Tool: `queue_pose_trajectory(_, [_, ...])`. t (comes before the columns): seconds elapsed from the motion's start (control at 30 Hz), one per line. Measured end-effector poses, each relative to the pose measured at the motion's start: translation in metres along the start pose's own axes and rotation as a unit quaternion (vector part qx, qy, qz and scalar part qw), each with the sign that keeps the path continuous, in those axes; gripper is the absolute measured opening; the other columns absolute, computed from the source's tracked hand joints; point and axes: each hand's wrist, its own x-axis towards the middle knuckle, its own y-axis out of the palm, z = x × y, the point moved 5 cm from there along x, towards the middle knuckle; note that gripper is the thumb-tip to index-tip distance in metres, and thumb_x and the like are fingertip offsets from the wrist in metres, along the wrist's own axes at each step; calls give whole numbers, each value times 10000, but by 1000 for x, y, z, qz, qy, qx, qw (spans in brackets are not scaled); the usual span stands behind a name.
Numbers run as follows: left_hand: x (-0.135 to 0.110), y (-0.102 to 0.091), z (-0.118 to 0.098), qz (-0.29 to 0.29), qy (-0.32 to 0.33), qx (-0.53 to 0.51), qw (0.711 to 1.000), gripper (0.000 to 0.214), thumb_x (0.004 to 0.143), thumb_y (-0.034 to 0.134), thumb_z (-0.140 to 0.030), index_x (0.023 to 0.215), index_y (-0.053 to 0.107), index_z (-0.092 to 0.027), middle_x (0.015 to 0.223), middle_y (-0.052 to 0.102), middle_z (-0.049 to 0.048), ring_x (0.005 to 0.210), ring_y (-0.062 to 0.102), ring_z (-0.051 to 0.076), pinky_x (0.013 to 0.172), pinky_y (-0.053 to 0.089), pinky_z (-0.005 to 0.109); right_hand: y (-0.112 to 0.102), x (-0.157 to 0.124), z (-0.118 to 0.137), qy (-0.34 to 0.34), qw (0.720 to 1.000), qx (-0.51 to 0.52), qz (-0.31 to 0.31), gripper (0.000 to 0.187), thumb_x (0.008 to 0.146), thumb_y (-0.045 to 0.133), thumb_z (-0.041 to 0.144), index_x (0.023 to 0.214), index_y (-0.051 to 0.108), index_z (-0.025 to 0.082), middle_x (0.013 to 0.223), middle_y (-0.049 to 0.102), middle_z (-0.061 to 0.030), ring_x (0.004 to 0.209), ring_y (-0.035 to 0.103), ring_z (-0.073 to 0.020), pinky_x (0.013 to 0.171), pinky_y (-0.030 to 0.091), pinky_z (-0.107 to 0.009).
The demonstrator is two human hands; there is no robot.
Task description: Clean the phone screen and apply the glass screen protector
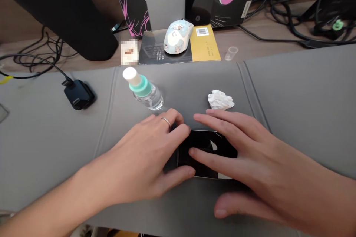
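Observation:
A black, glossy, flat rectangular smartphone lies sideways on the grey mat, with a pale reflection on its screen. My left hand, with a ring on one finger, closes around its left end, fingers at the far edge and thumb at the near edge. Over its right part, my right hand has its fingers spread, and one fingertip appears to touch the screen. The right end of the phone is hidden beneath that hand. Beyond my left hand stands a clear bottle with a white and mint top. A crumpled white tissue lies beyond my right fingers.
At the back, a patterned computer mouse sits on a black and yellow booklet, before a decorated laptop. A small clear cap lies beside the booklet. To the left is a black adapter with a cable. Cables tangle at right.

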Motion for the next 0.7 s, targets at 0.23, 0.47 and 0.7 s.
queue_pose_trajectory(0.23, [-2, -2, 0, -8, 5, 0, 1000, 297, 1001, 634, -460, 1134, 636, -194, 1141, 569, 78, 885, 608, 249, 727, 508, 418, 5, 4, 0, 1, 1000, 13, 3, 510, 1032, 601, 636, 1370, 704, 268, 1697, 459, -186, 1625, 334, -384, 1242, 408, -666])
queue_pose_trajectory(0.47, [-3, 3, 1, -26, 17, -2, 1000, 301, 980, 669, -457, 1119, 649, -191, 1112, 570, 73, 860, 622, 269, 708, 510, 441, 5, 5, 3, -9, 1000, -10, -3, 552, 1027, 607, 642, 1386, 694, 232, 1721, 402, -211, 1612, 348, -395, 1223, 431, -679])
queue_pose_trajectory(0.7, [-2, 4, 3, -45, 2, -15, 999, 294, 958, 707, -449, 1079, 670, -183, 1095, 570, 79, 845, 623, 271, 713, 516, 442, 8, 7, 3, -37, 999, -29, 27, 632, 992, 638, 685, 1442, 670, 242, 1725, 381, -228, 1620, 330, -409, 1230, 409, -702])
